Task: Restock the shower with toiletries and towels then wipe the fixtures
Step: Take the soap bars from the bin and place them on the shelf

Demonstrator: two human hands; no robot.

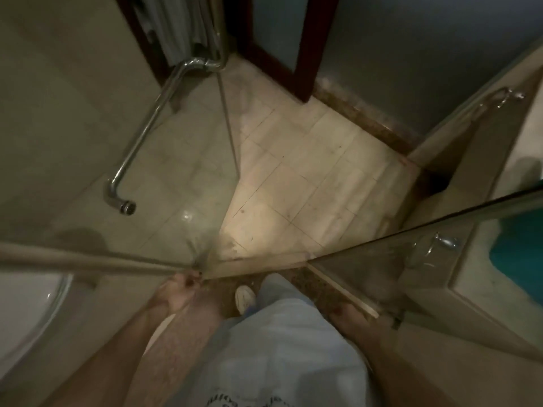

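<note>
I look down through a shower doorway in dim light. My left hand (179, 292) pinches the upright edge of the glass shower door (88, 186), which carries a long chrome handle (141, 136). A faint second forearm beside it looks like a reflection in the glass. My right hand (352, 315) lies against the edge of the fixed glass panel (396, 259) on the right; blur hides its grip. Pale towels (173, 27) hang at the top left behind the glass. No toiletries are in view.
Beige floor tiles (293, 186) lie between the two panes. A dark wooden door frame (305, 54) stands at the far end. Chrome clamps (446, 242) hold the right panel to a ledge, with a teal mat (517, 254) beyond. My white shoe (245, 298) is at the threshold.
</note>
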